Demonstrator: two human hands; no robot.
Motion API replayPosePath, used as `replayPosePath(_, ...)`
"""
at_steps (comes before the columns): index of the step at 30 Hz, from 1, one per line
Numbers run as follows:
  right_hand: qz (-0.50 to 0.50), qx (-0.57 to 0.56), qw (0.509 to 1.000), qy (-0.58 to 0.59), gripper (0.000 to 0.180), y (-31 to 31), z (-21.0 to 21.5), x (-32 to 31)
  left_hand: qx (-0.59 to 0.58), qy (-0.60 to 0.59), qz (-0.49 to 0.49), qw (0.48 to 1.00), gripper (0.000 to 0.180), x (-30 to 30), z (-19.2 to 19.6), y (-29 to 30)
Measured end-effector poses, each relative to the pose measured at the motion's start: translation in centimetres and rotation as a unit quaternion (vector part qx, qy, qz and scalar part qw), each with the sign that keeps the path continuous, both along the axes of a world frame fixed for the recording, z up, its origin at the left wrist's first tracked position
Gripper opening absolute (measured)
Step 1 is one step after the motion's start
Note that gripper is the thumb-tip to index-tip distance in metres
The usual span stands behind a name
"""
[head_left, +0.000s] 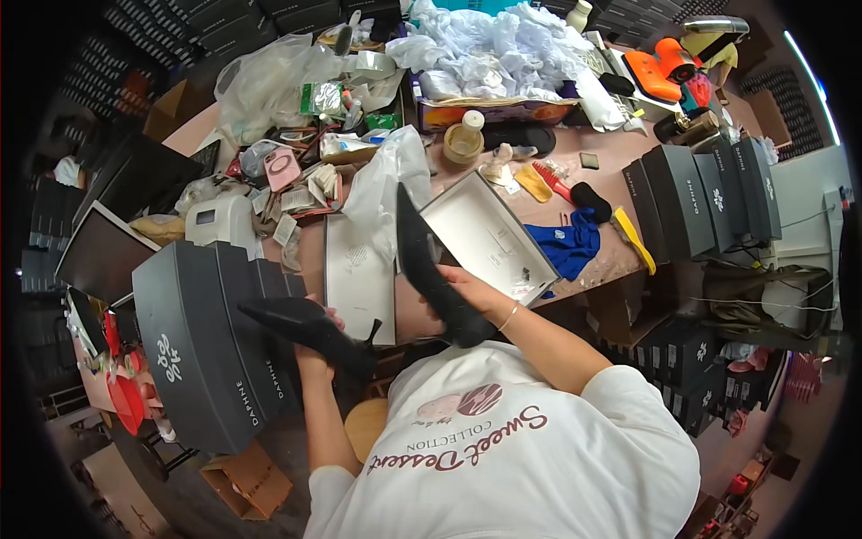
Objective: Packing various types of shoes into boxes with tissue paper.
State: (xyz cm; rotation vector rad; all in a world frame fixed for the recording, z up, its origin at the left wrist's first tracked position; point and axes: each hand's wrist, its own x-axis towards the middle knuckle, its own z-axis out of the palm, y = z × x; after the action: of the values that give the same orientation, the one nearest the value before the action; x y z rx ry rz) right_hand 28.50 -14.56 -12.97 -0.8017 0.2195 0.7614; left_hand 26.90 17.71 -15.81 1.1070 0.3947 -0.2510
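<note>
My left hand (312, 359) is closed around a black pointed-toe heeled shoe (298, 323), tilted with its toe to the left and its thin heel to the right. In my right hand (476, 293) is a second black pointed-toe heeled shoe (420, 251), held steeply with its toe toward the far side of the table. Both shoes are off the table, in front of my body. Beyond my right hand lies an open shoe box (489, 235) with a white inside. A white box panel (359, 280) lies flat between the two shoes.
Stacked dark shoe boxes stand at left (184, 350) and right (687, 202). Farther back are a carton of crumpled white tissue (503, 54), a jar (463, 142), a blue cloth (570, 244), a red brush (551, 180) and an orange tool (655, 76).
</note>
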Motion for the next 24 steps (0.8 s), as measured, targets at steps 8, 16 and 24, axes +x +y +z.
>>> replayPosePath(8, 0.068, 0.286, 0.953, 0.073, 0.040, -6.9, 1.9, -2.0, -0.578, 0.124, -0.416, 0.691, 0.052, 3.0, 3.6, -19.7)
replayPosePath(16, 0.075, 0.199, 0.975, 0.071, 0.040, -16.2, 2.7, -2.2, -0.563, 0.096, -0.442, 0.692, 0.054, 2.6, 2.3, -26.8)
replayPosePath(24, -0.031, -0.236, 0.939, -0.247, 0.055, -15.5, 3.4, 3.3, -0.086, 0.217, -0.476, 0.848, 0.034, 3.4, 5.4, -25.5)
